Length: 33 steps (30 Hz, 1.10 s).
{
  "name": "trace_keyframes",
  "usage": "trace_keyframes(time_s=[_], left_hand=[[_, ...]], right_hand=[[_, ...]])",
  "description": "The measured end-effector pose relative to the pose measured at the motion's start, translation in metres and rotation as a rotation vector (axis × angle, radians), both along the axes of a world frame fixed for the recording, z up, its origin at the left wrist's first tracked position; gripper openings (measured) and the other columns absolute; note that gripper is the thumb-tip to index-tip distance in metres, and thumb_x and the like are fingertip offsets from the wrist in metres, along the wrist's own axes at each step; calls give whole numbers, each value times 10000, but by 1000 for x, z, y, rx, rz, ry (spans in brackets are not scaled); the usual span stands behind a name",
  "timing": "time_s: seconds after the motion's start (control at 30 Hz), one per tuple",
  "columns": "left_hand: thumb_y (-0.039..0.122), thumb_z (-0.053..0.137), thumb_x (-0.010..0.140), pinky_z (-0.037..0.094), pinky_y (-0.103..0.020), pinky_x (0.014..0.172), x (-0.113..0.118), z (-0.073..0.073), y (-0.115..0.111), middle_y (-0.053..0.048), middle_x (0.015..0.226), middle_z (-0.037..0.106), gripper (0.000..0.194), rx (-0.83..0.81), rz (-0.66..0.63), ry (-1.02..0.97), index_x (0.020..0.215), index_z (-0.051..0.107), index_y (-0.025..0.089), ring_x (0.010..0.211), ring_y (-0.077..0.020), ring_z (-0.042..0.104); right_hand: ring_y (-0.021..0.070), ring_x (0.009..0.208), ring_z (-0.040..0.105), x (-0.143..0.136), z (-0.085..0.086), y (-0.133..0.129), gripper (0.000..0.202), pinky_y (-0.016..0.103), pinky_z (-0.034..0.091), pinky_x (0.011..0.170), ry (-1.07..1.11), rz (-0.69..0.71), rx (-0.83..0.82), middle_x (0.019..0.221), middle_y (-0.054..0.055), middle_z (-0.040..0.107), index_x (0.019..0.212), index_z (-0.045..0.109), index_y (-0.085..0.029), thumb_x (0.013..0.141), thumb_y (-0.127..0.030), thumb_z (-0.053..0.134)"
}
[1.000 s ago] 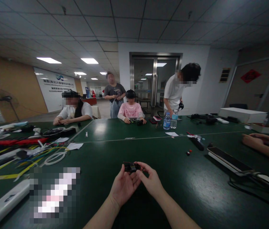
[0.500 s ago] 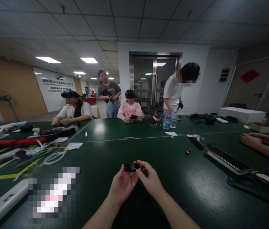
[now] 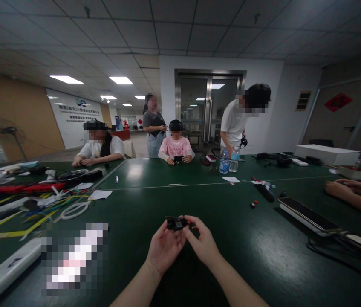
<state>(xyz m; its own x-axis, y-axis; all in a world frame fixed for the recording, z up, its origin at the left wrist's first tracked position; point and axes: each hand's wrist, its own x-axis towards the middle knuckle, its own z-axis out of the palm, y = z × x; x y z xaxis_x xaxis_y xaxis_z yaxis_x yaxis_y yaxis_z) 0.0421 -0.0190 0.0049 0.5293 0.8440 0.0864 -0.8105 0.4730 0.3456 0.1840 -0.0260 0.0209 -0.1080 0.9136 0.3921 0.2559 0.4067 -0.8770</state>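
A small black device (image 3: 176, 223) with a blocky body is held up between my hands, above the dark green table (image 3: 142, 204). My left hand (image 3: 166, 247) has its palm turned up, with thumb and fingers around the device's left side and underside. My right hand (image 3: 202, 239) grips the right end between thumb and fingertips. Its exact kind is too small and dark to make out. My fingers cover parts of its lower edge and right end.
At left lie cables (image 3: 74, 210), a white power strip (image 3: 10, 264) and a blurred-out bright item (image 3: 74, 258). A phone (image 3: 308, 214) on a white block and black cords lie at right. Two water bottles (image 3: 224, 162) stand farther back. Other people's hands (image 3: 343, 189) rest on the right side.
My hands and the device stay nearly the same. The standing person at the back has moved right, towards the seated person in pink. The view has shifted slightly.
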Motion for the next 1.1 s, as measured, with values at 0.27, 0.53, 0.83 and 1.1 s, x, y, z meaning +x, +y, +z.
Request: trace_keyframes(time_s=[0.27, 0.53, 0.83, 1.1], left_hand=[[313, 393, 865, 414, -292, 876, 0, -2, 2, -130, 999, 654, 339, -12, 26, 16, 1068, 554, 93, 956, -184, 593], [349, 415, 859, 436, -275, 821, 1, -6, 1, -107, 932, 675, 322, -2, 6, 68, 992, 581, 107, 904, -182, 622], [374, 442, 846, 446, -265, 803, 4, -5, -2, -81, 895, 669, 300, -34, 29, 150, 938, 582, 124, 893, -166, 623], [390, 442, 844, 453, -259, 792, 6, -4, -2, -77, 893, 672, 310, -79, 42, 163, 922, 582, 126, 819, -142, 636]], right_hand=[[202, 991, 530, 0, -7, 4, 307, 357, 429, 820, 6, -2, 40, 1096, 37, 573, 1038, 563, -258, 736, -218, 534], [225, 1106, 467, 0, -2, 0, 285, 389, 390, 895, -9, 27, 47, 1154, 63, 521, 997, 599, -258, 714, -225, 585], [211, 1077, 483, -1, 0, 0, 188, 390, 385, 908, 5, 37, 16, 1127, 53, 524, 881, 622, -241, 699, -198, 594], [207, 1062, 488, -1, 2, -1, 171, 398, 372, 926, -20, 22, -34, 1110, 41, 535, 864, 613, -243, 706, -186, 580]])
